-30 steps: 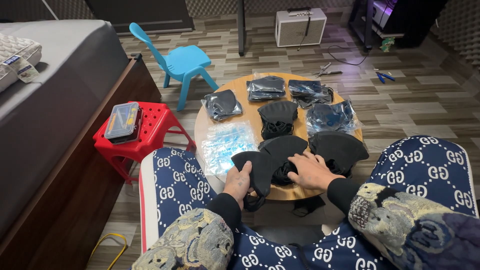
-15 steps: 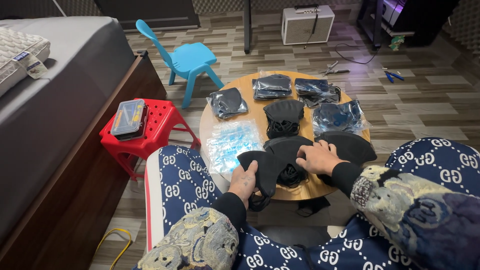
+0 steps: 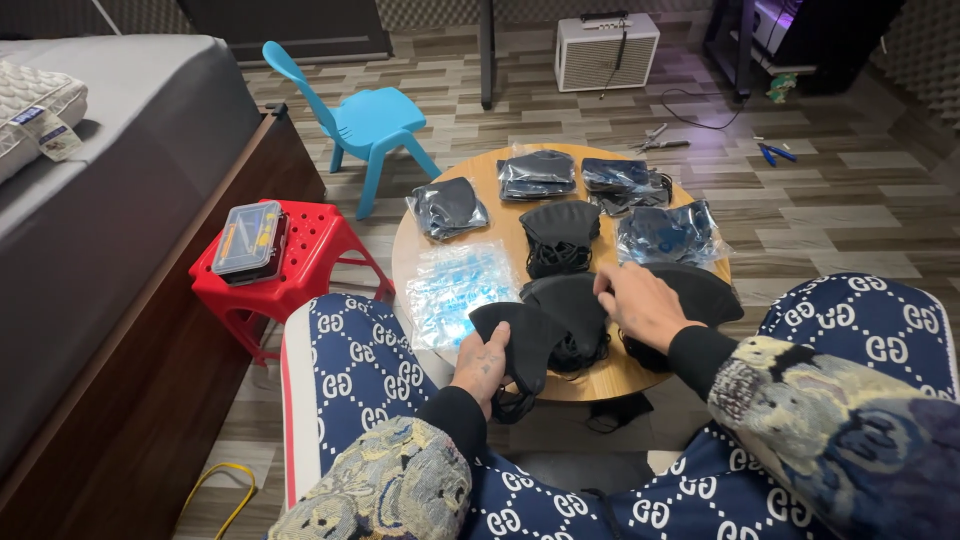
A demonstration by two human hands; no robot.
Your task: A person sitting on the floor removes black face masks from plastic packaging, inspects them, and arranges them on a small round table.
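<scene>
Left hand: the left hand (image 3: 482, 362) is seen at lower centre of the frame, at the near edge of the worktop (image 3: 480, 185); its fingers are pinched on a black mask (image 3: 524, 343), thumb on top.
Mask: it is held just off the worktop's near edge, its ear loop (image 3: 512, 405) dangling below the hand.
Right hand: the right hand (image 3: 640, 303) is laid palm down right of centre, fingers (image 3: 604, 283) bent and slightly spread, tips resting on a mask pile (image 3: 577, 315); whether anything is pinched cannot be told.
Mask pile: loose black masks are stacked at the worktop's near edge, between the two hands, touching the held mask.
Dark mask: another one (image 3: 708, 292) is spread flat just right of the right hand.
Middle: a black mask stack (image 3: 559, 237) is seen at the worktop's centre.
Bags: bagged masks (image 3: 447, 207) are lined along the far edge, upper centre, and an empty clear wrapper (image 3: 455, 285) is lying at the left of the worktop.
Stool: a red stool (image 3: 300, 262) is seen left of the worktop, with a clear box (image 3: 249, 238) on it.
Chair: a blue chair (image 3: 365, 120) is set beyond, upper left.
Bed: a grey bed (image 3: 120, 170) is filling the far left.
</scene>
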